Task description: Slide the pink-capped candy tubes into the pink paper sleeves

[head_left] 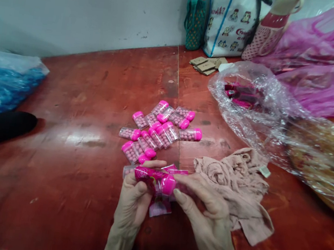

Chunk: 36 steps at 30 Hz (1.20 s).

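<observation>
My left hand [137, 199] is closed on a pink printed plastic sleeve [146, 173], pinched between thumb and fingers. From the other side, my right hand [205, 206] grips a small clear tube with a pink cap [167, 185], the cap pressed against the sleeve. Whether the tube's end is inside the sleeve I cannot tell. Just below the hands lies another pink wrapper piece [160, 209] on the table. Beyond my fingers, several clear tubes of pink beads [166, 133] with pink caps lie in a loose heap.
A crumpled beige cloth [233, 179] lies to the right. Behind it spreads a clear plastic bag [252, 87] with pink wrappers inside. Cardboard pieces [207, 66], a white printed bag [229, 22] and bottles stand near the wall. At left are a blue-filled bag [3, 83] and a black object [3, 128].
</observation>
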Each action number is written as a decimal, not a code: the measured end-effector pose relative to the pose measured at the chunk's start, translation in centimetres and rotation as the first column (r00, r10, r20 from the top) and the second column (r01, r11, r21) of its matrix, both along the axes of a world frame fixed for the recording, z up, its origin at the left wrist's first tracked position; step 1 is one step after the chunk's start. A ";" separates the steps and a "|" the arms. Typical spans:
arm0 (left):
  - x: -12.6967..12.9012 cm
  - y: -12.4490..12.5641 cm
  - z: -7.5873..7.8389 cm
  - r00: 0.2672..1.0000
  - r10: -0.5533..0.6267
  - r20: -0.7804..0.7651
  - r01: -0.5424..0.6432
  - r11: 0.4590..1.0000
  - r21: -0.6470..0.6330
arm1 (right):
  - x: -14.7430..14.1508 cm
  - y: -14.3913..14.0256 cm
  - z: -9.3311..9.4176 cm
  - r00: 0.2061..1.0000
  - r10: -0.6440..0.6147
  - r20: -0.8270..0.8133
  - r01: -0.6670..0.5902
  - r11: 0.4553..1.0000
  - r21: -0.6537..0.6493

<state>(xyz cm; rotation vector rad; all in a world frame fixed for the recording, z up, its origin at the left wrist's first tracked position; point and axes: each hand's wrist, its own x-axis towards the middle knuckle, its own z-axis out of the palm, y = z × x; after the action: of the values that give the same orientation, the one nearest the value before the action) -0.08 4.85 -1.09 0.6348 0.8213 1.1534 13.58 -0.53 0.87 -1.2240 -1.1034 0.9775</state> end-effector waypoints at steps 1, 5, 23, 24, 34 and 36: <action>0.0 0.0 0.0 1.000 -0.001 -0.002 0.000 1.000 -0.023 | -0.2 0.0 -0.1 1.000 -0.019 0.012 0.018 1.000 0.005; 0.2 0.0 0.0 0.998 0.024 0.059 -0.017 0.993 -0.113 | -0.6 -0.1 0.0 0.996 -0.031 0.079 0.028 0.999 0.037; 2.5 -0.4 0.5 0.946 0.302 -0.116 -0.306 0.952 -0.018 | -2.0 -0.1 -1.5 0.977 -0.214 -0.021 0.209 0.968 -0.140; 2.7 -0.4 0.6 0.950 0.299 -0.085 -0.304 0.952 -0.049 | -2.1 -0.2 -1.6 0.969 -0.249 0.001 0.247 0.960 -0.135; 3.6 -1.2 1.4 0.995 0.103 0.000 -0.101 0.978 -0.180 | -2.6 -0.3 -2.3 0.934 -0.333 0.125 0.336 0.942 -0.001; 3.8 -1.1 1.4 0.996 0.085 -0.007 -0.084 0.976 -0.199 | -2.6 -0.4 -2.2 0.929 -0.336 0.157 0.336 0.941 0.025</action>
<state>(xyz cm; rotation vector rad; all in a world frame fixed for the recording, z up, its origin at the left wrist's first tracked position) 3.72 3.75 0.27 0.4371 0.9570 1.1310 10.95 -0.90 -1.33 -1.4562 -0.9713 0.6267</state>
